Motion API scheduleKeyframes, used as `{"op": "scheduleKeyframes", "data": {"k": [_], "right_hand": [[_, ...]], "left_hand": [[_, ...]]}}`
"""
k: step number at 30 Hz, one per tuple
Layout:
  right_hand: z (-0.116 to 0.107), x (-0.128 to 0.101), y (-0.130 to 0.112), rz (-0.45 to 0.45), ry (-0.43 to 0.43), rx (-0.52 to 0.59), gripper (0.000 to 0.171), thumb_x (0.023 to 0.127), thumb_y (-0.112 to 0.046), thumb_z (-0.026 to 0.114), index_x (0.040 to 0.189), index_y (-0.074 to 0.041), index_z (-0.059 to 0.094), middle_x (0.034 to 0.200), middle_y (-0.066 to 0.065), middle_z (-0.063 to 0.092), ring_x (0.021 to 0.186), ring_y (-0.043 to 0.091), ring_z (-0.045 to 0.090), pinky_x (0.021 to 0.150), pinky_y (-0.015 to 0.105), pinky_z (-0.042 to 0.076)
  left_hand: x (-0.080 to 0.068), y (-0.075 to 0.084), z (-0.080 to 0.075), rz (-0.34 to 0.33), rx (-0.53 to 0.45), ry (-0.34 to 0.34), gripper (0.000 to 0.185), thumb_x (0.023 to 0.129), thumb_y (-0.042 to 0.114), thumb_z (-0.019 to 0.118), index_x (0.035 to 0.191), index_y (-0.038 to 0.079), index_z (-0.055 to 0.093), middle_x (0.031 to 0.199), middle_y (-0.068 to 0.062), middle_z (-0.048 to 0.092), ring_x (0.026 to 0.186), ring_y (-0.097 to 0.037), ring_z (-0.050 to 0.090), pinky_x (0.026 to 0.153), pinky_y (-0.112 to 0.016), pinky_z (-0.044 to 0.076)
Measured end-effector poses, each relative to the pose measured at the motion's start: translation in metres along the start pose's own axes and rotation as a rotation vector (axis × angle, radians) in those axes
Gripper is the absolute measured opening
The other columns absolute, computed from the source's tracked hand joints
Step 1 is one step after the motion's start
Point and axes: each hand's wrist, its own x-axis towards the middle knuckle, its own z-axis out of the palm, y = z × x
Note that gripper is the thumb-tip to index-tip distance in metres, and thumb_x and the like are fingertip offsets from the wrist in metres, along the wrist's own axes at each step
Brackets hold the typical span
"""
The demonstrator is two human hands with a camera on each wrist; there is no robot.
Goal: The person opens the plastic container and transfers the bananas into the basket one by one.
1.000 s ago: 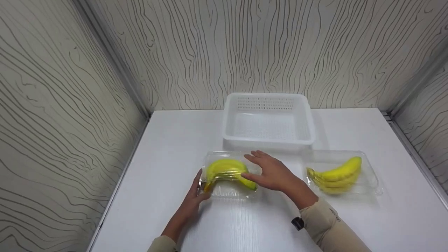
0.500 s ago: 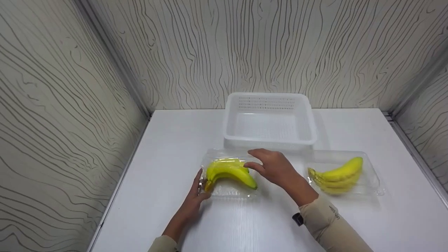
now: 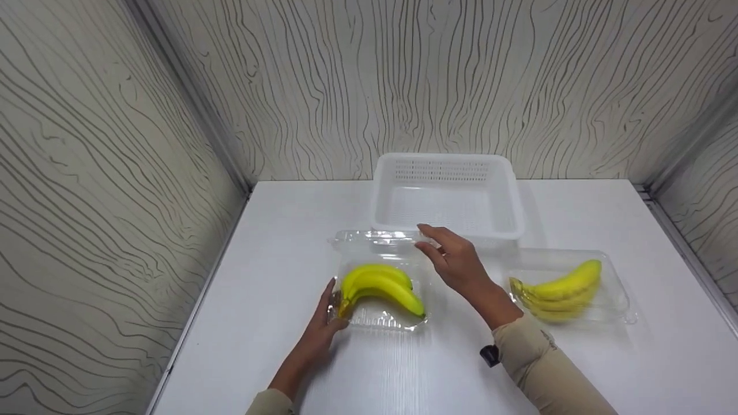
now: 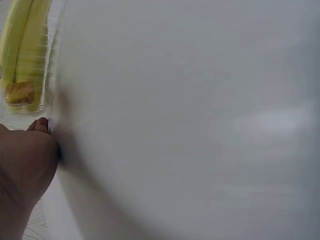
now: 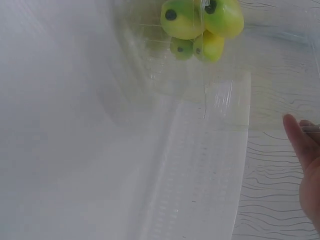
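With our left hand [image 3: 323, 325] pressing the clear clamshell [image 3: 377, 314] near the tabletop's front edge and right fingers [image 3: 433, 245] pinching its raised lid [image 3: 375, 239], we risk the 1 banana bunch [image 3: 377, 285] sliding out if the flimsy tray flexes.

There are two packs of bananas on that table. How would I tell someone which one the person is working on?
Start at the white basket at the back of the white table. Just in front of it, slightly left, lies a clear box of bananas between the left hand and right hand. Unlike the closed box to the right, its lid is lifted open.
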Motion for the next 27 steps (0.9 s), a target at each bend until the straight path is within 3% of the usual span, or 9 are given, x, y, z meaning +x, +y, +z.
{"op": "scheduleKeyframes", "data": {"k": [7,12,21,27], "right_hand": [[0.007,0.003,-0.004,0.188,-0.004,0.066,0.053,0.106,-0.023,0.069,0.155,-0.010,0.054,0.142,0.012,0.071,0.128,0.029,0.071,0.085,0.039,0.067],[0.007,0.003,-0.006,0.305,-0.035,0.113,0.064,0.107,-0.026,0.066,0.165,-0.013,0.040,0.155,0.013,0.061,0.138,0.031,0.065,0.092,0.040,0.065],[0.010,-0.005,-0.006,0.292,-0.076,0.116,0.078,0.108,-0.024,0.065,0.172,-0.014,0.022,0.170,0.013,0.043,0.151,0.029,0.054,0.099,0.038,0.063],[0.011,-0.009,-0.007,0.336,-0.075,0.114,0.087,0.107,-0.026,0.067,0.173,-0.017,0.011,0.173,0.012,0.039,0.155,0.031,0.048,0.103,0.045,0.061]], "left_hand": [[0.001,-0.004,-0.002,0.050,0.017,-0.019,0.095,0.097,0.031,0.066,0.172,0.036,0.008,0.176,-0.016,0.030,0.166,-0.044,0.021,0.132,-0.071,0.014],[0.001,-0.005,-0.002,0.081,0.069,-0.023,0.099,0.098,0.043,0.072,0.173,0.032,0.008,0.176,-0.017,0.029,0.167,-0.042,0.021,0.135,-0.064,0.016],[0.000,-0.005,-0.002,0.071,0.091,-0.003,0.105,0.094,0.050,0.077,0.172,0.035,0.008,0.176,-0.016,0.029,0.166,-0.042,0.022,0.133,-0.067,0.019],[-0.001,-0.007,-0.002,0.084,0.095,-0.001,0.104,0.094,0.048,0.077,0.172,0.034,0.010,0.176,-0.018,0.029,0.166,-0.044,0.022,0.132,-0.068,0.019]]}}
